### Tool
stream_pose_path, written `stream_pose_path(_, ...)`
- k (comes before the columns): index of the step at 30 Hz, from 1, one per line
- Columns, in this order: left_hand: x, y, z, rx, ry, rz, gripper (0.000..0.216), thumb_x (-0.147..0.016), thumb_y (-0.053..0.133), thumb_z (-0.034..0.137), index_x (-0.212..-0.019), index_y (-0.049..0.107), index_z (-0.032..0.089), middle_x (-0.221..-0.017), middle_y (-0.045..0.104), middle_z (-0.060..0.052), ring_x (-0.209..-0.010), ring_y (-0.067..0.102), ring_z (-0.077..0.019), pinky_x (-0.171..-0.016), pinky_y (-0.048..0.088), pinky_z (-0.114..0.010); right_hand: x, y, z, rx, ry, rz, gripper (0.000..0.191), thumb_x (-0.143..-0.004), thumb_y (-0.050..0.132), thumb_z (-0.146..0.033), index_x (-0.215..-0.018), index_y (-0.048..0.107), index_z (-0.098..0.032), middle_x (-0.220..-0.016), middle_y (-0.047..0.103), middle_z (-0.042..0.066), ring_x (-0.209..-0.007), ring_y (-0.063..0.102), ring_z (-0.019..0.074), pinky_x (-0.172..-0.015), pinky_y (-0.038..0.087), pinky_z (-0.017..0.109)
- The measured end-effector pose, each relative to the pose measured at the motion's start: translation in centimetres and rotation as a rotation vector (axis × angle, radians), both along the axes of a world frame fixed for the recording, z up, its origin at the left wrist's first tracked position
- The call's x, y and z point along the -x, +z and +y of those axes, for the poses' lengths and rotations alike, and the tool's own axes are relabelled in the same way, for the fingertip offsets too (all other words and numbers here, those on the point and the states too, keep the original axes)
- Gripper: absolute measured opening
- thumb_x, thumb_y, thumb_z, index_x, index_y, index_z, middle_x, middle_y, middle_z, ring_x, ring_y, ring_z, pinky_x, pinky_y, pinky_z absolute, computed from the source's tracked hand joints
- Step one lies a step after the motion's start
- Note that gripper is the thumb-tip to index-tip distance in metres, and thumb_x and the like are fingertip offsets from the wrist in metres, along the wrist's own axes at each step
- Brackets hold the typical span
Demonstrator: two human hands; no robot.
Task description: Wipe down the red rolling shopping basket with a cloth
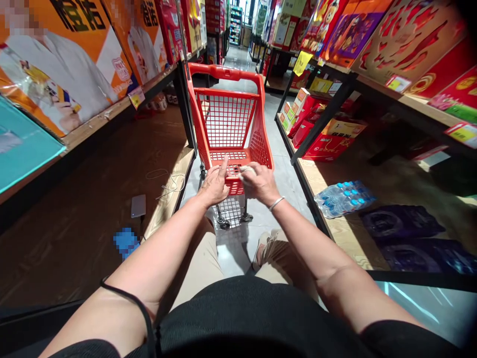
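My left hand (215, 185) is over the near end of a red shopping cart (261, 109). One of its fingers points up and away from the rest, and nothing shows in its grasp. My right hand (263, 183), with a silver bangle at the wrist, is closed around a small crumpled whitish cloth (247, 173). The cloth is partly hidden by the fingers, and its exact kind is hard to make out. Between and beyond my hands lies the cart's grid basket, with no goods visible in it. Whether either hand touches the cart is unclear.
Shelves line both sides of the narrow aisle. Orange boxes (85, 59) stand on the left; a white phone-like device (138, 206) and a white cable (175, 183) lie below. On the right are red gift boxes (324, 144) and a pack of bottled water (345, 198).
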State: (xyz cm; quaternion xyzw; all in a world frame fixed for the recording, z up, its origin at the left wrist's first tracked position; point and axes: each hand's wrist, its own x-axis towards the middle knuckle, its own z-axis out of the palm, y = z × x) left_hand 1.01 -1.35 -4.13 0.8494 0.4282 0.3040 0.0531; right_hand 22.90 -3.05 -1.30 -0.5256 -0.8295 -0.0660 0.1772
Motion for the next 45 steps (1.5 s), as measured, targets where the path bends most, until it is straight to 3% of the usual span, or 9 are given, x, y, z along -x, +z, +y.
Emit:
stream_pose_path(4, 0.0, 0.6, -0.2, 0.031, -0.01, 0.099, 0.092, -0.072, 0.056, 0.018, -0.16, 0.029, 0.017, -0.111, 0.07, -0.008, -0.112, 0.061, -0.028, -0.119, 0.029, -0.05, -4.8, -0.4, 1.0, -0.045, -0.164, 0.073, 0.031, -0.095, 0.055, -0.03, -0.123, 0.07, -0.031, -0.142, 0.055, 0.008, -0.118, 0.048, 0.0293, -0.095, 0.04, 0.043)
stream_pose_path(8, -0.8, 0.7, -0.4, 0.039, -0.022, 0.127, 0.062, -0.075, 0.054, 0.023, -0.137, 0.061, 0.022, -0.111, 0.069, -0.009, -0.113, 0.06, -0.0291, -0.118, 0.028, -0.053, -3.3, -3.3, -0.2, -0.103, -0.222, 0.175, 0.043, -0.091, 0.054, -0.02, -0.133, 0.064, -0.029, -0.15, 0.041, 0.012, -0.136, 0.038, 0.0323, -0.106, 0.04, 0.049)
stream_pose_path(12, -0.8, 0.6, -0.5, 0.03, -0.001, 0.111, 0.053, -0.074, 0.053, 0.024, -0.125, 0.068, 0.024, -0.108, 0.069, -0.008, -0.109, 0.06, -0.0278, -0.118, 0.028, -0.052, 0.0, -8.4, -2.0, -0.156, -0.25, 0.238, 0.042, -0.095, 0.052, -0.021, -0.133, 0.064, -0.033, -0.148, 0.04, 0.013, -0.143, 0.03, 0.0339, -0.112, 0.036, 0.054)
stream_pose_path(18, 0.3, 1.1, -0.4, 0.055, 0.004, 0.11, 0.052, -0.072, 0.055, 0.023, -0.122, 0.068, 0.023, -0.108, 0.069, -0.008, -0.11, 0.059, -0.0288, -0.118, 0.028, -0.054, 0.7, -14.4, -3.1, 0.073, -0.015, -0.022, 0.036, -0.094, 0.054, -0.015, -0.116, 0.073, -0.036, -0.137, 0.055, 0.006, -0.119, 0.048, 0.0286, -0.095, 0.048, 0.043)
stream_pose_path(21, 0.8, 1.3, -0.5, 0.071, 0.0, 0.124, 0.051, -0.072, 0.054, 0.024, -0.122, 0.068, 0.023, -0.106, 0.069, -0.006, -0.109, 0.06, -0.0274, -0.118, 0.029, -0.053, 0.5, -13.8, -3.0, -0.027, 0.014, 0.003, 0.031, -0.093, 0.059, -0.016, -0.113, 0.075, -0.033, -0.133, 0.058, 0.006, -0.117, 0.048, 0.0265, -0.095, 0.047, 0.041)
stream_pose_path(27, 1.5, 1.6, -0.5, 0.067, 0.035, 0.134, 0.048, -0.073, 0.053, 0.025, -0.118, 0.069, 0.023, -0.106, 0.07, -0.006, -0.108, 0.061, -0.0275, -0.119, 0.028, -0.053, -0.2, -9.3, -1.2, -0.357, 0.029, 0.215, 0.031, -0.093, 0.066, -0.026, -0.121, 0.07, -0.039, -0.139, 0.052, 0.006, -0.134, 0.039, 0.029, -0.111, 0.039, 0.048)
stream_pose_path(35, 2.4, 1.6, 0.0, 0.064, 0.064, 0.131, 0.04, -0.072, 0.052, 0.025, -0.108, 0.07, 0.024, -0.1, 0.071, -0.004, -0.102, 0.062, -0.0265, -0.118, 0.029, -0.053, -0.3, -15.0, -2.3, -0.123, -0.004, 0.083, 0.02, -0.091, 0.067, -0.025, -0.109, 0.075, -0.031, -0.124, 0.059, 0.008, -0.103, 0.049, 0.0236, -0.088, 0.049, 0.037)
stream_pose_path(42, 4.0, 1.2, 0.3, 0.068, 0.096, 0.078, 0.033, -0.072, 0.052, 0.024, -0.099, 0.07, 0.025, -0.091, 0.07, -0.002, -0.098, 0.061, -0.0254, -0.117, 0.028, -0.053, -0.7, -7.0, -1.6, -0.373, 0.004, 0.347, 0.035, -0.091, 0.062, -0.017, -0.12, 0.071, -0.034, -0.136, 0.05, 0.009, -0.13, 0.043, 0.0302, -0.109, 0.042, 0.052)
stream_pose_path(45, 4.5, 1.1, 0.3, 0.05, 0.1, 0.079, 0.031, -0.071, 0.052, 0.024, -0.096, 0.07, 0.025, -0.088, 0.07, -0.002, -0.092, 0.061, -0.0243, -0.116, 0.03, -0.052, -0.7, -7.2, -1.3, -0.389, -0.048, 0.368, 0.037, -0.09, 0.059, -0.013, -0.118, 0.071, -0.034, -0.135, 0.048, 0.01, -0.132, 0.042, 0.0306, -0.111, 0.041, 0.054)
